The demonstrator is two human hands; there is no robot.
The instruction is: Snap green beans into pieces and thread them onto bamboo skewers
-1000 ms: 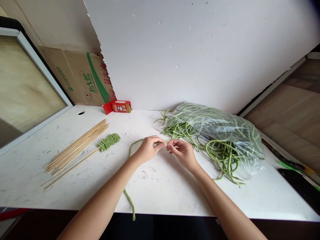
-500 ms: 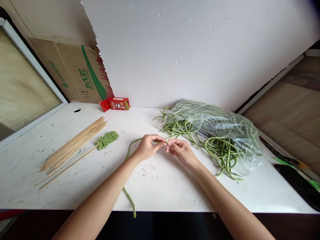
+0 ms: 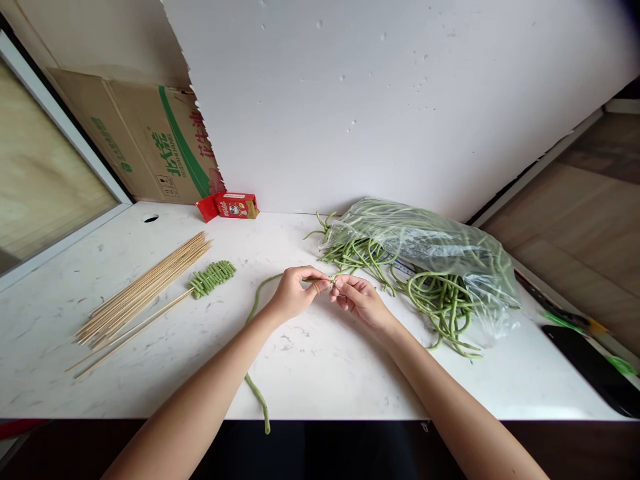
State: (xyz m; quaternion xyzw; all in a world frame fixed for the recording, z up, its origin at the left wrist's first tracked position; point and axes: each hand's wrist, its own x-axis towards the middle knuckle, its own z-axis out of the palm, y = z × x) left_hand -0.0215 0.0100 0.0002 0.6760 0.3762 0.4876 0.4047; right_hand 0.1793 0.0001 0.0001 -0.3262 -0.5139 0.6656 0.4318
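Observation:
My left hand and my right hand meet fingertip to fingertip over the white table, both pinching one end of a long green bean. The bean curves back under my left forearm and hangs over the table's front edge. A clear plastic bag of long green beans lies just right of my right hand, with loose beans spilling out of it. To the left lie a bundle of bamboo skewers and one skewer threaded with folded green bean.
A small red carton and a cardboard box stand at the back left against a white foam board. A black flat object and a green-handled tool lie at the right edge.
Both hands stay together on the bean's end, with only small finger movements. The view has shifted slightly.

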